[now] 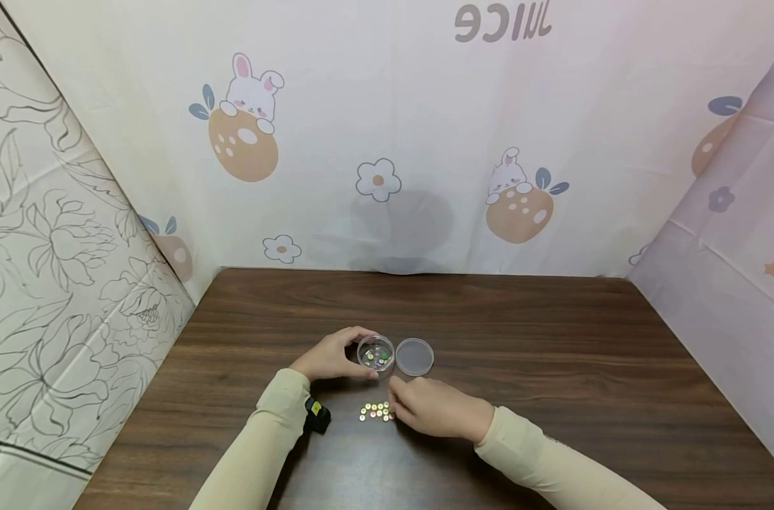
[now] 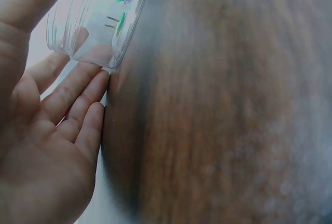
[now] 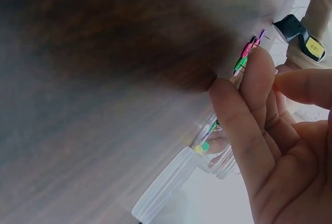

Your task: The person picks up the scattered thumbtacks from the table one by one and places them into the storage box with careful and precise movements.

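Note:
My left hand (image 1: 336,356) holds a clear round container (image 1: 376,356) between thumb and fingers, at its left side. Inside lie a few small thumbtacks with coloured heads; a green thumbtack (image 2: 121,22) is seen through the wall. My right hand (image 1: 434,409) is lowered to the table at the right end of a group of several gold-looking thumbtacks (image 1: 373,407). In the right wrist view, the group shows pink, green and purple heads beyond bent fingers (image 3: 228,110). Whether a thumbtack sits between thumb and fingertips is hidden.
A clear round lid (image 1: 415,357) lies on the brown wooden table (image 1: 527,333), right beside the container. A black device with a yellow label (image 1: 317,414) is strapped at the left wrist. Patterned curtains (image 1: 323,142) hang behind and at both sides.

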Available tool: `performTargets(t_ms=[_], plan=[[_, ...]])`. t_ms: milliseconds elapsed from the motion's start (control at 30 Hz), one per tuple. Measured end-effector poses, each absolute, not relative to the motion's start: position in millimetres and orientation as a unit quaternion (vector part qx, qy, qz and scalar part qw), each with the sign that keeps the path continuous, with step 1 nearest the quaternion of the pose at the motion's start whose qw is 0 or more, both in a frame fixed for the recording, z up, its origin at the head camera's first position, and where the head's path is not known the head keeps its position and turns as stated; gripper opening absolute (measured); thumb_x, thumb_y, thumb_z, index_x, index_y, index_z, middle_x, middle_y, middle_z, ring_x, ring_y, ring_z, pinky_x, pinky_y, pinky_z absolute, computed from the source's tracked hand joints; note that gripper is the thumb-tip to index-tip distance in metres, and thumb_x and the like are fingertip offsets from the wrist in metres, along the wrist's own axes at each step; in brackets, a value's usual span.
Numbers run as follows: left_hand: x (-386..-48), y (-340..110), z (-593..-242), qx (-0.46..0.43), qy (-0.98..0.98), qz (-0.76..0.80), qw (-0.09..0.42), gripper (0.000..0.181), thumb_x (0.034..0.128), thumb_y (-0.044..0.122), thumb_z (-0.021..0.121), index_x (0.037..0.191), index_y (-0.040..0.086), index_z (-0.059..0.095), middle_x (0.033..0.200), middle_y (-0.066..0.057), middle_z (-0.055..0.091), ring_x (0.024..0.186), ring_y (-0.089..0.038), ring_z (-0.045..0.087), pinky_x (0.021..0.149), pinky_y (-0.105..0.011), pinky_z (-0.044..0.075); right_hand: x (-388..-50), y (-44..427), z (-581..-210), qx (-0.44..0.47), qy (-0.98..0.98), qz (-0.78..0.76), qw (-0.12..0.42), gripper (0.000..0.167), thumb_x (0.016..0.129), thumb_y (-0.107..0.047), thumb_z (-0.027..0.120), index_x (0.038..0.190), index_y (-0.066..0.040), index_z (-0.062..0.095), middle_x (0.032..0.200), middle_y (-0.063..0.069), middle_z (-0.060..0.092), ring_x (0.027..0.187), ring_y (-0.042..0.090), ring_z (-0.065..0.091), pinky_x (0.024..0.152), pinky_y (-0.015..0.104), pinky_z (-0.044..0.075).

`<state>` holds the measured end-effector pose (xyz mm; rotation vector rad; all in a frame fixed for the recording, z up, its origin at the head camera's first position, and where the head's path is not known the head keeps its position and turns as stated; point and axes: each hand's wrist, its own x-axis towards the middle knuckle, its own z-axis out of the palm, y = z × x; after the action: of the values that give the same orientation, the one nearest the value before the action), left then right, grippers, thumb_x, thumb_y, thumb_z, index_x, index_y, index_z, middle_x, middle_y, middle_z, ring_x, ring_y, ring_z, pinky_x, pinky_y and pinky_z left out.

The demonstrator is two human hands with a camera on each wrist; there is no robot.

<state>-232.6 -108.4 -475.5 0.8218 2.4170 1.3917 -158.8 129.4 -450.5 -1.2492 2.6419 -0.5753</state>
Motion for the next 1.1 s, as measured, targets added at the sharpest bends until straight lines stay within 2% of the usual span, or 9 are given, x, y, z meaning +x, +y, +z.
performTargets(t_ms=[267, 367, 600, 733, 933, 1100], plan=[[-244.1, -112.4, -490.7, 0.278, 0.840, 0.451, 0.118, 0.069, 0.0754, 0.029, 0.091, 0.135, 0.019, 0.059, 0.121, 0.001, 0.063, 0.110, -0.016, 0.058, 0.098, -0.044, 0.045, -162.6, 129.6, -448.9, -0.418, 0.879, -0.208, 0.098, 0.013, 0.102, -0.010, 0.056, 0.091, -0.016, 0.051, 0.070, -0.015, 0.048, 0.058, -0.003, 0.045, 0.054, 0.018, 0.041], [-244.8, -112.9, -491.5, 0.281, 0.836, 0.456, 0.118, 0.069, 0.0750, 0.029, 0.092, 0.135, 0.020, 0.059, 0.122, 0.002, 0.063, 0.111, -0.016, 0.058, 0.098, -0.044, 0.045, -165.2, 129.7, -448.9, -0.421, 0.873, -0.224, 0.106, 0.013, 0.102, -0.008, 0.055, 0.092, -0.015, 0.051, 0.070, -0.015, 0.047, 0.058, -0.003, 0.045, 0.055, 0.018, 0.041], [-232.3, -108.6, -472.3, 0.288, 0.822, 0.475, 0.121, 0.067, 0.0774, 0.010, 0.088, 0.135, 0.002, 0.057, 0.123, -0.016, 0.062, 0.113, -0.035, 0.058, 0.098, -0.055, 0.043, -171.9, 130.1, -448.6, -0.419, 0.867, -0.257, 0.085, 0.011, 0.102, -0.008, 0.055, 0.094, -0.015, 0.052, 0.070, -0.015, 0.049, 0.058, -0.004, 0.046, 0.054, 0.018, 0.042], [-238.7, -110.3, -483.9, 0.292, 0.823, 0.474, 0.116, 0.067, 0.0777, 0.013, 0.089, 0.136, 0.005, 0.057, 0.123, -0.013, 0.063, 0.112, -0.032, 0.059, 0.097, -0.055, 0.044, -176.1, 130.3, -446.0, -0.416, 0.866, -0.272, 0.058, 0.010, 0.101, -0.007, 0.058, 0.094, -0.014, 0.054, 0.068, -0.015, 0.049, 0.056, -0.004, 0.044, 0.053, 0.018, 0.041], [-245.0, -113.4, -492.9, 0.285, 0.837, 0.451, 0.120, 0.067, 0.0780, 0.026, 0.090, 0.136, 0.018, 0.058, 0.123, -0.001, 0.063, 0.109, -0.017, 0.059, 0.095, -0.043, 0.046, -181.1, 129.4, -443.3, -0.397, 0.873, -0.279, 0.049, 0.008, 0.100, -0.008, 0.061, 0.095, -0.014, 0.057, 0.068, -0.014, 0.050, 0.055, -0.003, 0.043, 0.052, 0.019, 0.042], [-244.7, -114.2, -490.8, 0.284, 0.840, 0.445, 0.125, 0.067, 0.0780, 0.032, 0.089, 0.136, 0.019, 0.058, 0.122, 0.000, 0.062, 0.108, -0.015, 0.058, 0.093, -0.040, 0.047, -188.1, 126.6, -443.0, -0.390, 0.877, -0.279, 0.022, 0.008, 0.098, -0.006, 0.062, 0.094, -0.013, 0.060, 0.070, -0.013, 0.054, 0.056, -0.002, 0.046, 0.053, 0.020, 0.044]])
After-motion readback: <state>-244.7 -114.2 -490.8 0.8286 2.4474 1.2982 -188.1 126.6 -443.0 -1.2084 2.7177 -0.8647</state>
